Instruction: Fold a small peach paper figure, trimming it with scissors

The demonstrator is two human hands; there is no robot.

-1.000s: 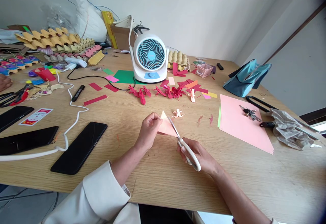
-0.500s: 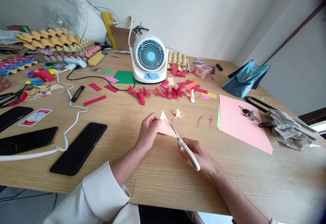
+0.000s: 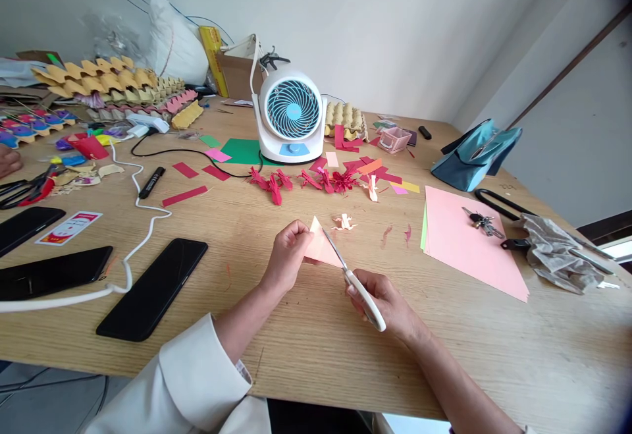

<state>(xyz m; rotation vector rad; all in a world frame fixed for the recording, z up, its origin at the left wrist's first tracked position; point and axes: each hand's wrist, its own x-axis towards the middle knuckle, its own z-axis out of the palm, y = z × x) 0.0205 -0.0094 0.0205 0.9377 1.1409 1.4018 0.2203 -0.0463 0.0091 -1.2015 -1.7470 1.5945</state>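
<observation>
My left hand (image 3: 288, 253) pinches the left side of a folded, triangular piece of light pink paper (image 3: 322, 247), its tip pointing up. White-handled scissors (image 3: 364, 297) are gripped in my right hand (image 3: 382, 302), and their blades lie along the paper's right edge. Just beyond the paper sits a small pale pink cut-out (image 3: 344, 222). Farther back are red paper cut-outs (image 3: 274, 187) and another pale pink one (image 3: 372, 187).
A white fan (image 3: 292, 111) stands at the back centre. Phones (image 3: 153, 289) and a white cable lie left; pink sheets (image 3: 469, 243) with keys (image 3: 484, 222) and a blue bag (image 3: 476, 157) are right. Another person's hand (image 3: 8, 161) shows at the far left edge.
The view has shifted very slightly. Both hands, the paper and the scissors stay almost in the same place, with the scissors' handle a touch farther left.
</observation>
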